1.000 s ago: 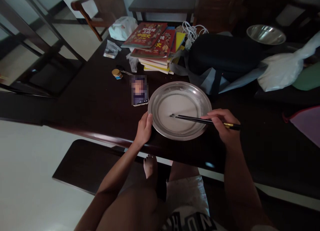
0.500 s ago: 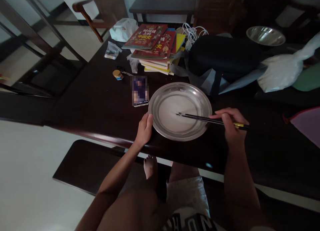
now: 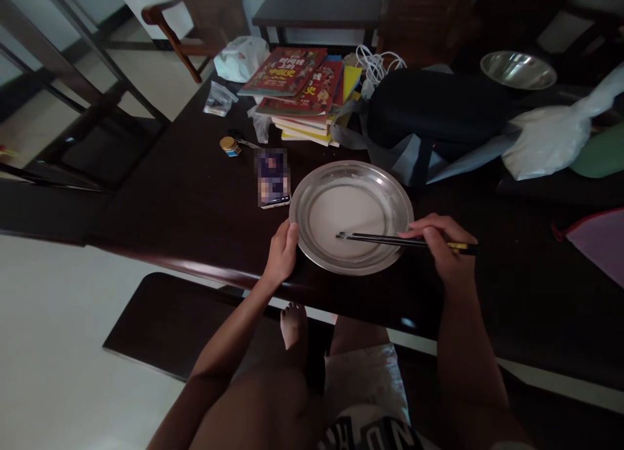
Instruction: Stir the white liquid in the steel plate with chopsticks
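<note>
Gripping, left hand point(image 3: 281, 253): my fingers curl on the plate point(image 3: 312, 177) rim
Right hand point(image 3: 446, 251): my fingers pinch chopsticks point(image 3: 385, 239), tips resting inside plate
Phone point(image 3: 272, 177): just beside plate

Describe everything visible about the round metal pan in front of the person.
The round, shallow silver metal pan has a raised, shiny rim and lies flat on the dark wooden table, near its front edge. A pale, whitish liquid appears to cover its bottom. The left hand grips its left rim. The tips of the dark chopsticks, held in the right hand, reach into the liquid. A phone lies just to its left.
</note>
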The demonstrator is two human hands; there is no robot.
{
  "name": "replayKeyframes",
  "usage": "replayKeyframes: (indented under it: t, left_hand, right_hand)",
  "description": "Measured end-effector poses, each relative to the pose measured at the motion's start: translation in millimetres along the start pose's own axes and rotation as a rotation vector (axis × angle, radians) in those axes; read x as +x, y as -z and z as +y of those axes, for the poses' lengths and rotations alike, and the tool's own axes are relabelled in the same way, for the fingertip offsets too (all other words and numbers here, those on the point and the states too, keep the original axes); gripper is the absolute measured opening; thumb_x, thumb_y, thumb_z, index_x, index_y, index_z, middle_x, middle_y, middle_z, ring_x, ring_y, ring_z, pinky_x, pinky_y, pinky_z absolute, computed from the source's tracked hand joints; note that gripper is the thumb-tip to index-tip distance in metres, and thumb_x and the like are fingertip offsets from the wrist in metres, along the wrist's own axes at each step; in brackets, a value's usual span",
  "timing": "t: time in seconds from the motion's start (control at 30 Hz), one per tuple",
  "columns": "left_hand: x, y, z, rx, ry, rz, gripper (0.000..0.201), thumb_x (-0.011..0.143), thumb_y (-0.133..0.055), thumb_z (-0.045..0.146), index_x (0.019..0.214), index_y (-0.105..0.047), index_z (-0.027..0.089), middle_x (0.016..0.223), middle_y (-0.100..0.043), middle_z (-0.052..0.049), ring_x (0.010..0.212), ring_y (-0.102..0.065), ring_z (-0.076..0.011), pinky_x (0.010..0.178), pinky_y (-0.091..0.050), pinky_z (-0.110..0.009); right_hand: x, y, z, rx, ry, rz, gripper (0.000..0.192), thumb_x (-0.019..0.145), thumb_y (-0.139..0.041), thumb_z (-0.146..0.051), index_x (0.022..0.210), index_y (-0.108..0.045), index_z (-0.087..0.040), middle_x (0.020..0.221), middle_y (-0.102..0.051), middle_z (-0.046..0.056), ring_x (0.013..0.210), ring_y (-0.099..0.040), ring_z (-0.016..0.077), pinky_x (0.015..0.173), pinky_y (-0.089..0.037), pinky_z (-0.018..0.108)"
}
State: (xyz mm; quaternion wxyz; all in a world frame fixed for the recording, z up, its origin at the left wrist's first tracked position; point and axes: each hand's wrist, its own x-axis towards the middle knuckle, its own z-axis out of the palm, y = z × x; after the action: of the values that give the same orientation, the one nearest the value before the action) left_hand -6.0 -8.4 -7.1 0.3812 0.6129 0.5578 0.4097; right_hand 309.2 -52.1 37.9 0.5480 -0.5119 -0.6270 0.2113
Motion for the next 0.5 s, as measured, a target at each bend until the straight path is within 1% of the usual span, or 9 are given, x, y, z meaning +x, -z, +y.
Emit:
replayKeyframes:
  t: [0.07, 0.1, 0.17, 0.23, 0.27, 0.3, 0.37, 0.43, 0.5]
  left_hand:
    - [-0.1, -0.4, 0.8, 0.006, 0.003, -0.001, 0.069, 0.103, -0.037, 0.070, 0.126, -0.073, 0.015, 0.129, -0.076, -0.016, 0.121, -0.069, -0.0286, 0.114, -0.049, -0.046]
    - [-0.2, -0.5, 1.2, 0.008, 0.001, -0.002, 0.069, 0.103, -0.037, 0.070, 0.125, -0.073, 0.015, 0.129, -0.075, -0.016, 0.121, -0.069, -0.0286, 0.113, -0.049, -0.046]
    - [-0.3, -0.5, 2.1, 0.006, -0.001, -0.005, 0.071, 0.103, -0.036, 0.071, 0.125, -0.072, 0.015, 0.129, -0.075, -0.016, 0.122, -0.069, -0.0289, 0.114, -0.049, -0.045]
    - [-0.5, -0.3, 2.9, 0.003, 0.000, -0.006, 0.072, 0.102, -0.036, 0.072, 0.125, -0.072, 0.014, 0.130, -0.075, -0.016, 0.123, -0.068, -0.0295, 0.114, -0.048, -0.045]
    - [-0.5, -0.2, 3.2, 0.003, 0.001, -0.006, 0.072, 0.102, -0.036, 0.072, 0.125, -0.072, 0.014, 0.130, -0.075, -0.016, 0.123, -0.068, -0.0298, 0.114, -0.048, -0.046]
    - [-0.6, -0.1, 3.5, 0.004, 0.001, -0.006, 0.073, 0.102, -0.036, 0.072, 0.125, -0.072, 0.014, 0.130, -0.075, -0.016, 0.123, -0.068, -0.0299, 0.114, -0.048, -0.046]
    - [-0.6, -0.1, 4.0, 0.009, 0.000, -0.007, 0.072, 0.102, -0.036, 0.072, 0.125, -0.072, 0.014, 0.129, -0.075, -0.016, 0.121, -0.069, -0.0297, 0.113, -0.049, -0.045]
    - [-0.6, -0.3, 4.1, 0.014, 0.003, -0.009, 0.071, 0.103, -0.035, 0.071, 0.124, -0.073, 0.015, 0.129, -0.075, -0.016, 0.119, -0.069, -0.0292, 0.112, -0.049, -0.046]
    - [-0.4, -0.6, 3.6, 0.016, 0.006, -0.008, 0.071, 0.103, -0.035, 0.071, 0.124, -0.073, 0.014, 0.129, -0.075, -0.016, 0.119, -0.069, -0.0292, 0.112, -0.049, -0.046]
  right_hand:
    - [0.6, -0.4, -0.8, -0.032, 0.018, -0.099, 0.016, 0.099, -0.065, -0.032, 0.098, -0.081, -0.031, 0.088, -0.082, 0.001, 0.085, -0.073, 0.0233, 0.077, -0.058, 0.041]
    - [1.0, -0.5, -0.9, -0.050, 0.034, -0.110, 0.016, 0.099, -0.065, -0.031, 0.098, -0.081, -0.031, 0.091, -0.083, 0.002, 0.088, -0.073, 0.0235, 0.079, -0.058, 0.042]
    - [1.7, -0.7, -0.1, -0.058, 0.058, -0.036, 0.017, 0.100, -0.064, -0.029, 0.097, -0.081, -0.031, 0.090, -0.082, 0.002, 0.088, -0.072, 0.0232, 0.079, -0.057, 0.041]
    - [1.5, -0.5, 0.9, -0.022, 0.057, 0.077, 0.019, 0.100, -0.063, -0.031, 0.094, -0.081, -0.030, 0.081, -0.081, 0.001, 0.081, -0.071, 0.0224, 0.075, -0.056, 0.040]
    - [1.1, -0.4, 1.0, 0.002, 0.046, 0.104, 0.020, 0.101, -0.063, -0.033, 0.093, -0.081, -0.029, 0.077, -0.080, 0.001, 0.078, -0.071, 0.0221, 0.072, -0.056, 0.039]
    - [0.6, -0.3, 0.7, 0.020, 0.032, 0.097, 0.020, 0.101, -0.063, -0.034, 0.093, -0.080, -0.029, 0.074, -0.079, 0.001, 0.075, -0.070, 0.0220, 0.071, -0.055, 0.039]
    - [0.1, -0.1, -0.8, 0.019, 0.003, -0.001, 0.018, 0.100, -0.063, -0.034, 0.096, -0.080, -0.030, 0.078, -0.080, 0.001, 0.077, -0.072, 0.0225, 0.071, -0.056, 0.039]
    - [0.4, 0.3, -2.5, -0.018, 0.002, -0.103, 0.017, 0.100, -0.064, -0.032, 0.099, -0.081, -0.031, 0.088, -0.082, 0.001, 0.085, -0.073, 0.0232, 0.076, -0.058, 0.041]
    - [1.1, 0.8, -3.0, -0.054, 0.020, -0.106, 0.016, 0.099, -0.065, -0.030, 0.100, -0.081, -0.032, 0.094, -0.082, 0.002, 0.091, -0.074, 0.0236, 0.081, -0.059, 0.043]
